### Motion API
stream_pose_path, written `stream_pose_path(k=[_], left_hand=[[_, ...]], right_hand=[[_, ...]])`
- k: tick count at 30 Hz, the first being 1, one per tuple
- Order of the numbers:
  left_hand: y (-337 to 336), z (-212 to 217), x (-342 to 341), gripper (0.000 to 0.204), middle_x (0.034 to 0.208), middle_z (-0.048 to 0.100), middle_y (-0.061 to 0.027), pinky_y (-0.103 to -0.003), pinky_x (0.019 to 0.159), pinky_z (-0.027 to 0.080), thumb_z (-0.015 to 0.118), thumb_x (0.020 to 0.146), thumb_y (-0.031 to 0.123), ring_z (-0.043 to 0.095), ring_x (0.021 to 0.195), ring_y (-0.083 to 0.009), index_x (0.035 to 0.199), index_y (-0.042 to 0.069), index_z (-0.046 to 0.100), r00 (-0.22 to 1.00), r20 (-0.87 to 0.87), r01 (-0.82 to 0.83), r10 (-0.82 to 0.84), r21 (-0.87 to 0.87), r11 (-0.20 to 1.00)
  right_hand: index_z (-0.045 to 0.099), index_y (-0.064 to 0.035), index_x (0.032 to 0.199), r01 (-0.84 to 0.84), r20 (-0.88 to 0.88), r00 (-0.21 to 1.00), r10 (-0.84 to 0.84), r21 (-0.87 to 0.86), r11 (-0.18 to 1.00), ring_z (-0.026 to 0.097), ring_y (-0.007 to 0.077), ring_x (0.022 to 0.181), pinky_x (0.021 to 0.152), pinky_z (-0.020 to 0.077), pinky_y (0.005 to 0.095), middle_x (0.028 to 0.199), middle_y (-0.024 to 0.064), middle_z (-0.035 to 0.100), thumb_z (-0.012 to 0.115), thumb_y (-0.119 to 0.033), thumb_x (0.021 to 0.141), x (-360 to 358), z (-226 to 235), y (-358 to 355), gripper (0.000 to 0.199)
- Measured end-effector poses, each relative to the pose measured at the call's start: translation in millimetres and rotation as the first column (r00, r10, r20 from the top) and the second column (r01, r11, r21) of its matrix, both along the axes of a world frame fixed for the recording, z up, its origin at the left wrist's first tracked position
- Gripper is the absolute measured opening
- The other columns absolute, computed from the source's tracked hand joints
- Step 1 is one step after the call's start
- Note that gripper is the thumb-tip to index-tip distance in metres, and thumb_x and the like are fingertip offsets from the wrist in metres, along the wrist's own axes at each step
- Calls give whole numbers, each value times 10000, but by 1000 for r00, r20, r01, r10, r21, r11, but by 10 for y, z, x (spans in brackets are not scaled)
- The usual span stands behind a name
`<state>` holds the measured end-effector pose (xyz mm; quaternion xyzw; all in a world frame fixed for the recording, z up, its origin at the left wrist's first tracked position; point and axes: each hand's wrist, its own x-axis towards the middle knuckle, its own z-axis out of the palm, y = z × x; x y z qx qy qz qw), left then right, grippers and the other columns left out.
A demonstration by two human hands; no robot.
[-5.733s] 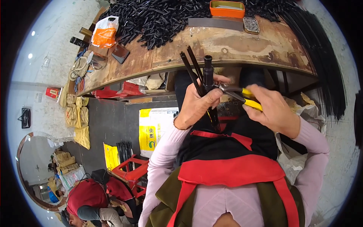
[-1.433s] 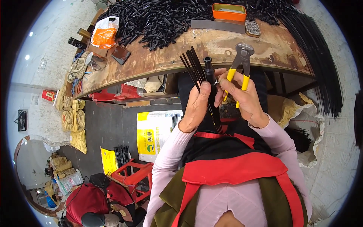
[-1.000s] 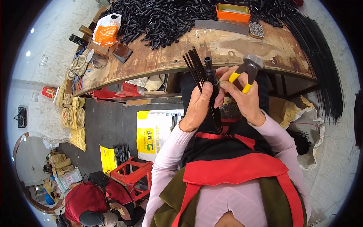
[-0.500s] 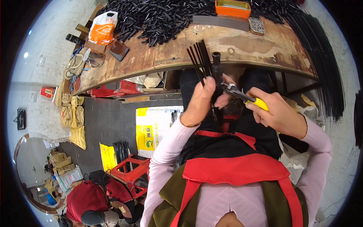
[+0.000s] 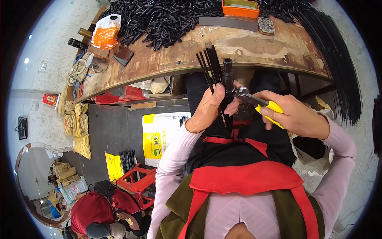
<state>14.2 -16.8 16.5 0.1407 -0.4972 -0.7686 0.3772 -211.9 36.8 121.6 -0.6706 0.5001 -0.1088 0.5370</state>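
Left hand (image 5: 210,106) clenched round bundle of thin black rods (image 5: 209,63) plus black tube (image 5: 227,75), held upright in front of chest, below bench (image 5: 254,47) edge. Right hand (image 5: 296,113) grips yellow-handled pliers (image 5: 256,101); pliers' nose meets tube just above left fingers. Rods fan out above left fist, tube just right of them. On bench: heap of black tube pieces (image 5: 159,20), orange tin (image 5: 240,7), orange bag (image 5: 105,32). Long black rods (image 5: 338,59) hang off bench at right. Yellow sack (image 5: 161,135) on floor at left.
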Motion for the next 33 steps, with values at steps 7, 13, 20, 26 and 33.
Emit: stream_pose_path(k=[7, 13, 20, 26, 33], left_hand=[[45, 48, -3, 630, 671, 451, 6, -239, 565, 357, 364, 1004, 577, 420, 605, -82, 1166, -15, 505, 998, 44, -50, 52, -45, 998], [9, 103, 30, 722, 666, 445, 17, -235, 567, 362, 359, 983, 621, 421, 593, -79, 1197, -53, 502, 997, 36, -62, 64, -40, 997], [-96, 6, 37, 683, 660, 460, -16, -257, 550, 365, 355, 986, 610, 416, 573, -101, 1133, -38, 510, 1000, 8, 0, 1, -49, 999], [-110, 52, -39, 602, 680, 472, -13, -251, 566, 369, 352, 1007, 578, 427, 601, -98, 1067, -1, 508, 999, 33, 27, -25, -64, 998], [-552, -241, 153, 571, 677, 513, -17, -252, 537, 403, 409, 1008, 541, 490, 574, -113, 1111, -3, 546, 935, 136, -348, 329, 163, 923]], right_hand=[[470, 19, 1275, -16, 114, 993, -29, 370, 929, 587, 166, 554, 522, 478, 302, 664, 73, 568, 418, -222, 1038, -16, 81, -130, 342], [427, 15, 1314, -67, 255, 960, -113, 605, 793, 635, 209, 599, 567, 539, 323, 765, 128, 612, 445, -264, 1040, 4, -44, -198, 391], [457, -65, 1357, -22, -135, 990, 50, 205, 978, 621, 158, 635, 572, 493, 320, 779, 93, 615, 503, -160, 997, -1, 277, -93, 376], [482, -54, 1301, -240, -315, 927, 203, -80, 968, 598, 222, 562, 555, 473, 352, 656, 104, 577, 499, -189, 1001, -65, 404, -300, 329], [472, -17, 1280, -91, -248, 969, -15, -410, 907, 627, 400, 879, 752, 481, 426, 898, 227, 640, 576, -306, 966, -142, -472, -719, 440]])
